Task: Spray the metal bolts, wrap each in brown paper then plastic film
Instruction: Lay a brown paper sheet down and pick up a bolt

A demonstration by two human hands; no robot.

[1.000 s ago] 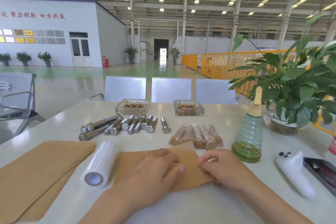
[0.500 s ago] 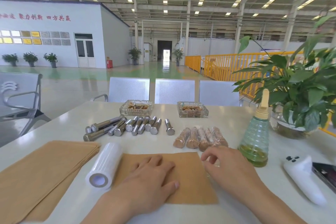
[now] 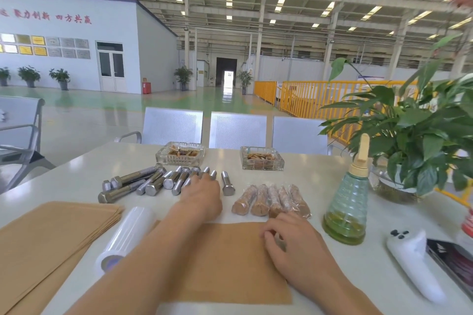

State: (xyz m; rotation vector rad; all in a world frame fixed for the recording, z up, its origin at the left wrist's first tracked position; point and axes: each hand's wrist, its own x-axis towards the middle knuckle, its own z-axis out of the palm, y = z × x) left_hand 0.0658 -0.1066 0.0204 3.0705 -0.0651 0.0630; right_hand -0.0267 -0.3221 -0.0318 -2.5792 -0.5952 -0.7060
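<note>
Several bare metal bolts (image 3: 153,181) lie in a row on the white table (image 3: 76,181), one bolt (image 3: 227,183) slightly apart on the right. My left hand (image 3: 202,194) reaches forward, its fingers lying on the right end of that row. Several wrapped bolts (image 3: 271,199) sit to the right of it. A single brown paper sheet (image 3: 225,263) lies flat in front of me. On the sheet's right edge rests my right hand (image 3: 289,240), fingers loosely curled and holding nothing. A plastic film roll (image 3: 128,235) lies left of the sheet. The green spray bottle (image 3: 345,207) stands on the right.
A stack of brown paper (image 3: 51,233) covers the near left. Two glass dishes (image 3: 180,153) (image 3: 262,158) stand behind the bolts. A potted plant (image 3: 414,135), a white controller (image 3: 412,261) and a dark flat device (image 3: 455,261) fill the right side. Metal chairs (image 3: 238,130) line the far edge.
My left hand left the brown sheet and moved forward onto the bolts. The sheet now lies flat, and my right hand has settled on its right edge.
</note>
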